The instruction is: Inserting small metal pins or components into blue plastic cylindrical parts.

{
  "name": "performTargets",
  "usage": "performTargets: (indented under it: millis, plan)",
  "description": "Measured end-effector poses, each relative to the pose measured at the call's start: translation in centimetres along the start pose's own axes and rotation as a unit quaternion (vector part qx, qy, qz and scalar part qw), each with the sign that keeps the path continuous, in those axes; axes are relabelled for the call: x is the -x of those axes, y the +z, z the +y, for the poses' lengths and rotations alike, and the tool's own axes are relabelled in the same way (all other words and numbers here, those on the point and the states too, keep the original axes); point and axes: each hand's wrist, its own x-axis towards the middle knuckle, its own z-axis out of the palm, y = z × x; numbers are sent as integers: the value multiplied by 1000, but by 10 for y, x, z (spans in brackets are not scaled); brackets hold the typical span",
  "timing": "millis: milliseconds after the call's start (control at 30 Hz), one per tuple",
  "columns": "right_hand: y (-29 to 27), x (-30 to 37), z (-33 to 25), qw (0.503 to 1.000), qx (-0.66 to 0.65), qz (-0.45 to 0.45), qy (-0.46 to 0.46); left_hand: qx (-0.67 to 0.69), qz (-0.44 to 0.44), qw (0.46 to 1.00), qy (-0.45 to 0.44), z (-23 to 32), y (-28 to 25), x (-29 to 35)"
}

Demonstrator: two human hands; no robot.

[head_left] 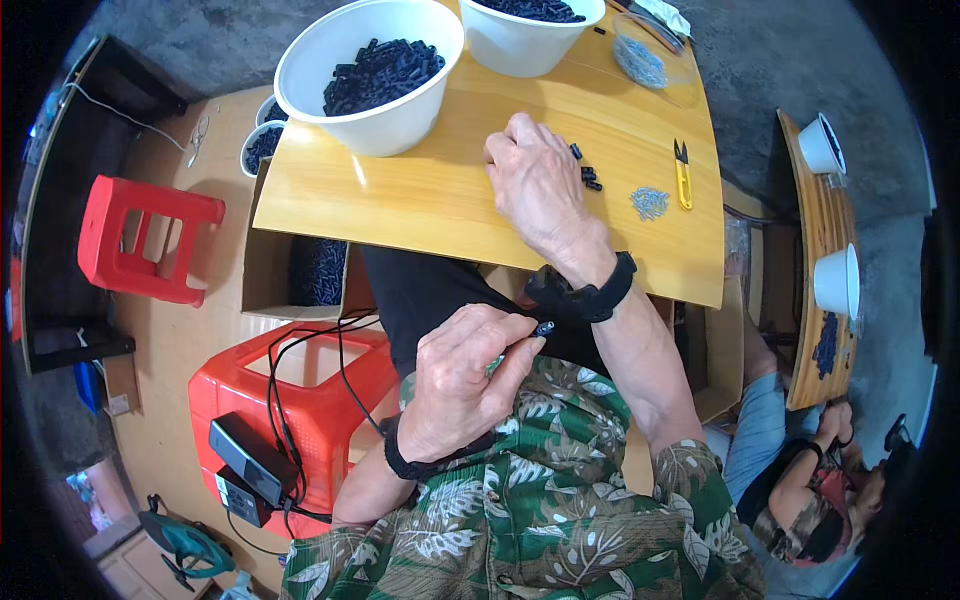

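My left hand (465, 375) is held in front of my shirt, below the table edge. Its thumb and forefinger pinch a small black tube (544, 328) with a shiny metal end. Over the wooden table (420, 205), my right hand (540, 185) is closed with the fingers curled under; the fingertips are hidden, so what they hold does not show. Just right of it lie several short black tubes (590, 178). Farther right are a small heap of silvery metal pins (650, 203) and yellow-handled thread snips (683, 175).
Two white tubs (395, 130) (525, 55) of black pieces stand at the far side, near a clear container (640, 62). Left are a red stool (145, 240), another red stool (230, 370) with cabled devices, and a cardboard box (268, 275). A co-worker (810, 490) sits at right.
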Motion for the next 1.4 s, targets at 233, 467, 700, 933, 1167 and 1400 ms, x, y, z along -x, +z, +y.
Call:
performTargets:
  millis: [233, 467, 700, 933, 1167, 1400]
  plan:
    - [-59, 54, -6, 846, -489, -13, 213, -1, 1, 1000, -9, 2, 0, 0]
    - [-82, 124, 0, 709, -656, -22, 259, -1, -28, 1000, -10, 6, 6, -3]
    - [-104, 142, -13, 703, -668, -10, 243, -4, -55, 998, 9, 11, 6, -4]
    - [-115, 147, -17, 709, -668, -13, 224, -2, -78, 997, 27, 11, 5, -3]
    - [-115, 148, -18, 703, -673, -15, 227, 8, -84, 995, 46, 10, 4, -3]
    - [-116, 149, -22, 677, -694, -18, 245, 25, -75, 996, 50, 9, 5, -3]
